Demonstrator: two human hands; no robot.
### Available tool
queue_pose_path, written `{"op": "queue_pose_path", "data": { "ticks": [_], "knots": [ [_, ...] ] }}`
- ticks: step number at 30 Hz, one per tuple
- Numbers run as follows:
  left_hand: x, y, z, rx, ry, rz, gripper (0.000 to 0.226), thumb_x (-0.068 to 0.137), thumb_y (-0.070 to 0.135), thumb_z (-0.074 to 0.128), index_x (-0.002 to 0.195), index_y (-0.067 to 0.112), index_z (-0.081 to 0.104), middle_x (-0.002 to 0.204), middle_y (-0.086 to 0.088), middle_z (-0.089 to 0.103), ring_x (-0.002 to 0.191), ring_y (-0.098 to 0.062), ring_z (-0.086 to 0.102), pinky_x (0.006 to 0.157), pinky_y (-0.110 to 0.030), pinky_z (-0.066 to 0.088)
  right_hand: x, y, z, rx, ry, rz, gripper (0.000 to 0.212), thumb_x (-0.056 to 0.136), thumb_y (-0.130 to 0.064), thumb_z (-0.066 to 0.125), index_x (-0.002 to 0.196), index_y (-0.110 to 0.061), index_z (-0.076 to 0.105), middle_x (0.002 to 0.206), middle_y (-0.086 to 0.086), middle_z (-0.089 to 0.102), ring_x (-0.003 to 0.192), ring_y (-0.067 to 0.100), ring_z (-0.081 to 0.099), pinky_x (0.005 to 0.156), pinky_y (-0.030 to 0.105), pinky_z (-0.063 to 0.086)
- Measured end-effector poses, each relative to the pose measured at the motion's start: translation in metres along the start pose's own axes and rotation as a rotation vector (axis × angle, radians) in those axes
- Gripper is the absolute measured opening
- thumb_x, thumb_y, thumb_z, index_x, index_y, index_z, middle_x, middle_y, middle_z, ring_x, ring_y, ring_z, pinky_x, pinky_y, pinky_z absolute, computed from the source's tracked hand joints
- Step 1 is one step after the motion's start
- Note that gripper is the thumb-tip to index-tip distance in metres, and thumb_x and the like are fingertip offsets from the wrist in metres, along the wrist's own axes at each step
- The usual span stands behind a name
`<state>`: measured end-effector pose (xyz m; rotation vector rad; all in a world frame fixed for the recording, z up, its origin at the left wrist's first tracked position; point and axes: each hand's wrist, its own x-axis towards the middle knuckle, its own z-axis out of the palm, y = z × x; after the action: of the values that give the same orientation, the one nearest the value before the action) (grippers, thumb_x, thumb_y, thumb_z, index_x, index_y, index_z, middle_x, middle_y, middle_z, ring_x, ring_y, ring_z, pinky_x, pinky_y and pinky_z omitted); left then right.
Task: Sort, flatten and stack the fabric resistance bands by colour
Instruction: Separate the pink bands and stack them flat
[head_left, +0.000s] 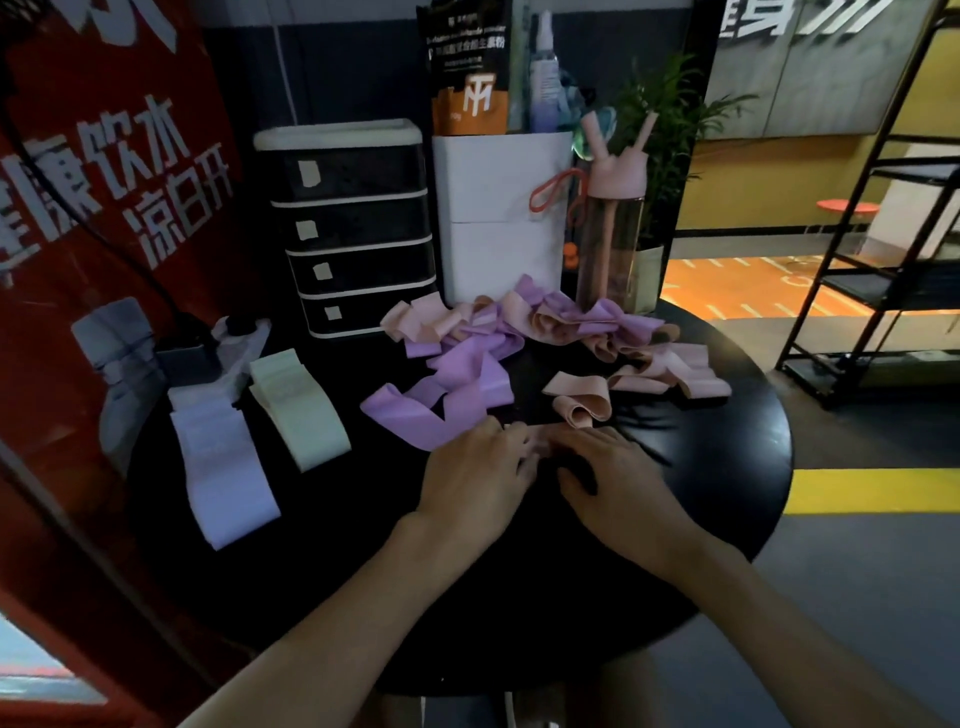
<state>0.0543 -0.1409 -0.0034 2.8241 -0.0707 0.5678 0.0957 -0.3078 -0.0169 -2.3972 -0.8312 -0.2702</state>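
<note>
On the round black table (363, 582) my left hand (475, 480) and my right hand (615, 475) lie side by side, palms down, pressing a pink band (540, 434) flat; only a strip of it shows between the fingers. A loose purple band (431, 410) lies just left of my left hand. A crumpled pink band (582, 402) sits right behind my hands. A tangled heap of purple and pink bands (540, 322) fills the table's far side. Two flat stacks lie at the left: lavender-white (223, 462) and pale green (298, 410).
A black drawer unit (358, 228), a white box (501, 218) with packets, and a pink bottle (613, 228) stand at the table's back edge. A dark power block with cable (187, 353) sits far left. A metal shelf rack (883, 249) stands to the right.
</note>
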Motion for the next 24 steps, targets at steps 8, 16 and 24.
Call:
{"op": "queue_pose_path", "data": {
  "ticks": [8, 16, 24],
  "knots": [
    [0.012, 0.000, 0.011, -0.188, 0.071, -0.070, 0.014, 0.095, 0.019, 0.060, 0.097, 0.010, 0.071, 0.099, -0.006, 0.060, 0.091, -0.022, 0.060, 0.077, -0.032, 0.046, -0.001, 0.000, -0.001, 0.035, 0.022, -0.007, 0.039, 0.082, -0.025, 0.053, 0.119, -0.027, 0.062, 0.122, -0.011, 0.064, 0.117, 0.013, 0.053, 0.096, 0.044, 0.047],
    [0.006, 0.000, -0.041, -0.513, 0.258, 0.063, 0.018, 0.086, -0.004, 0.066, 0.090, 0.013, 0.071, 0.093, 0.004, 0.062, 0.086, -0.007, 0.060, 0.075, -0.015, 0.049, 0.006, -0.014, -0.025, 0.172, 0.231, -0.008, 0.029, 0.088, -0.011, 0.065, 0.115, -0.020, 0.064, 0.113, -0.015, 0.058, 0.106, 0.001, 0.048, 0.091, 0.014, 0.039],
    [0.000, -0.005, -0.108, -0.819, 0.359, 0.017, 0.034, 0.088, -0.009, 0.064, 0.087, 0.024, 0.068, 0.096, 0.000, 0.071, 0.091, -0.009, 0.069, 0.077, -0.021, 0.053, 0.041, -0.061, -0.043, 0.547, -0.051, 0.001, 0.004, 0.092, -0.016, 0.065, 0.095, -0.017, 0.066, 0.092, 0.009, 0.069, 0.084, 0.028, 0.065, 0.077, 0.043, 0.052]
  ]
}}
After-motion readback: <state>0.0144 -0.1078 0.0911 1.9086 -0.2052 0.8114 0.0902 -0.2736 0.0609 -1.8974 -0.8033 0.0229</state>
